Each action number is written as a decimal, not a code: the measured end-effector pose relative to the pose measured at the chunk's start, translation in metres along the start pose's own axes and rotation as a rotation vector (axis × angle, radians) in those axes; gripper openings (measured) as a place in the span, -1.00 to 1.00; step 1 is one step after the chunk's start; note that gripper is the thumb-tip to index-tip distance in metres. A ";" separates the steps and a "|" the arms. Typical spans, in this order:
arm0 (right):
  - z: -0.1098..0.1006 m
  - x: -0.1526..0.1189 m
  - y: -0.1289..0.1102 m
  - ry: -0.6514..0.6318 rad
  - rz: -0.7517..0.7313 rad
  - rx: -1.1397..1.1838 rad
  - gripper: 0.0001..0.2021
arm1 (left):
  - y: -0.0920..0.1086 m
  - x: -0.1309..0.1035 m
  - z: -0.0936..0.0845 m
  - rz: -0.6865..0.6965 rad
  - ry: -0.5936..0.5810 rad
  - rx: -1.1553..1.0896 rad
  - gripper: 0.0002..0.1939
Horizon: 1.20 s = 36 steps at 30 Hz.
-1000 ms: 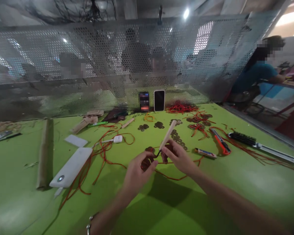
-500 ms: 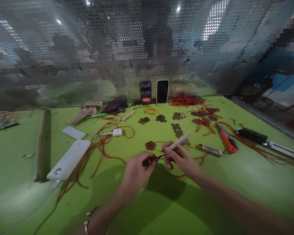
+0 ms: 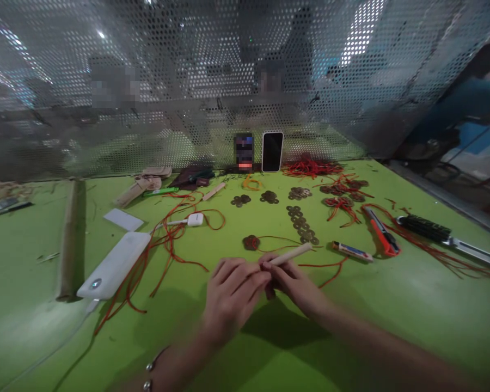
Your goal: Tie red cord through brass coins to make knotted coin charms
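Observation:
My left hand is closed, its back to me, with the fingertips meeting those of my right hand. What lies inside its fingers is hidden. My right hand is closed around an awl-like tool with a thick pale handle pointing up to the right; its metal tip is out of sight behind the fingers. Just beyond the hands lies a cluster of round, holed coins tied with red cord. A red cord runs on the table right of my right hand.
Loose coins lie in a row beyond the hands. To the right are a glue tube, a red utility knife and a dark-handled knife. A white power bank and tangled red cords lie left. Two phones stand against the perforated screen.
My left hand has turned over the work, hiding the coins seen in its fingers before. The tool has tilted lower, its tip now covered. The hands have come together.

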State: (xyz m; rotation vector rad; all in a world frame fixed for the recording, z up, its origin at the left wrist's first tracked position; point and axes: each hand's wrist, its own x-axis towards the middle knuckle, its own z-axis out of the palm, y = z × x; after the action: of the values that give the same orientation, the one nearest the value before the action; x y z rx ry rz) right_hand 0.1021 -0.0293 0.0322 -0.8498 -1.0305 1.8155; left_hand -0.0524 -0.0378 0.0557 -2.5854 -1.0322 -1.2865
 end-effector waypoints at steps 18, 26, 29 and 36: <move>-0.035 0.008 -0.028 0.250 -0.309 0.037 -0.94 | -0.035 0.000 0.000 -0.075 -0.367 0.014 -0.85; -0.041 0.007 -0.033 0.242 -0.301 0.032 -0.96 | -0.105 -0.006 -0.008 -0.419 -0.409 0.306 -0.83; -0.045 0.009 -0.033 0.202 -0.293 0.028 -0.95 | -0.142 0.005 -0.005 -0.501 -0.394 0.389 -0.82; -0.044 0.013 -0.034 0.194 -0.295 0.010 -0.89 | -0.218 0.054 0.014 -0.594 -0.462 0.541 -0.72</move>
State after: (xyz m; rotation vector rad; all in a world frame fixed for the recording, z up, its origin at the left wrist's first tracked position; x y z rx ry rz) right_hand 0.1461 0.0056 0.0416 -0.8041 -0.9652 1.4603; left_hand -0.1502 0.1642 0.0382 -2.2445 -2.0002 -0.3338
